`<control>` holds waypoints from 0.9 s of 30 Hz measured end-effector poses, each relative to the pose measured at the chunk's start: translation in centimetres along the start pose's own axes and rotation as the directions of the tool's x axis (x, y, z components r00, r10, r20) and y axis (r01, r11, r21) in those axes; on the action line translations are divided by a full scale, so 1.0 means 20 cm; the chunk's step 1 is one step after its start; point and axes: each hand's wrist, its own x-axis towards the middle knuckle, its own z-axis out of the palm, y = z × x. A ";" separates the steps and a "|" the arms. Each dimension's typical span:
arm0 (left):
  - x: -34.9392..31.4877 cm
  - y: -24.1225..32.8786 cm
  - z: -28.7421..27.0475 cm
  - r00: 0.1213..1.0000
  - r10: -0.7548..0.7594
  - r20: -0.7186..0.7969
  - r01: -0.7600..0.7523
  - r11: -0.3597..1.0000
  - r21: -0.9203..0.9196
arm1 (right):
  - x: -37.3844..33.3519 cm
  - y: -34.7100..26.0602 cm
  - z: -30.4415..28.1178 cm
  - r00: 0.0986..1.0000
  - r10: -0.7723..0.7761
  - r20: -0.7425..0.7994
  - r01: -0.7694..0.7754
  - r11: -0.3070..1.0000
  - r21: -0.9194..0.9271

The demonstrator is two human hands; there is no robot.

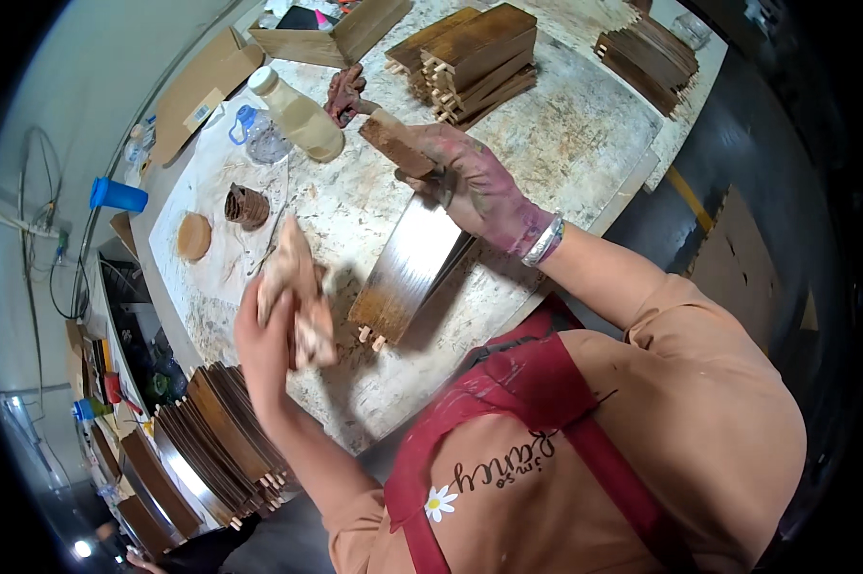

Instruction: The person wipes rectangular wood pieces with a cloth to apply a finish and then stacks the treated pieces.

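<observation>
My bare left hand point(262, 330) is closed around a crumpled pale cloth point(296, 277), raised over the left part of the table. My right hand point(484, 182), in a purple-stained glove, grips a brown rectangular block point(395, 145) between thumb and fingers; its exact kind is unclear. Just below that hand lies a glossy dark-brown wooden board point(408, 263), slanting toward me, with pale dowel pegs point(372, 337) at its near end. Another board edge shows beneath it. The block is held above the board's far end, which the right hand partly hides.
The stained white table point(585, 134) bears stacked pegged boards point(479, 57), more boards point(647, 62) at far right, a cloudy bottle point(298, 120), a clear jug point(259, 137), a brown-coated container point(247, 207) and a tan disc point(194, 236). Boards stand in a row point(216, 430) at lower left.
</observation>
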 end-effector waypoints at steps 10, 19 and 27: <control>-0.11 0.22 0.52 0.800 0.480 0.361 -0.584 0.481 0.654 | -0.16 -0.23 -0.20 0.973 -0.070 -0.220 -0.028 0.910 -0.414; -0.06 0.33 0.38 0.841 0.491 0.227 -0.534 0.684 0.497 | -0.27 -0.28 -0.26 0.965 -0.166 -0.202 0.074 0.914 -0.400; -0.03 0.13 0.47 0.766 0.605 0.215 -0.593 0.537 0.601 | -0.23 -0.27 -0.10 0.989 -0.055 -0.137 -0.050 0.749 -0.661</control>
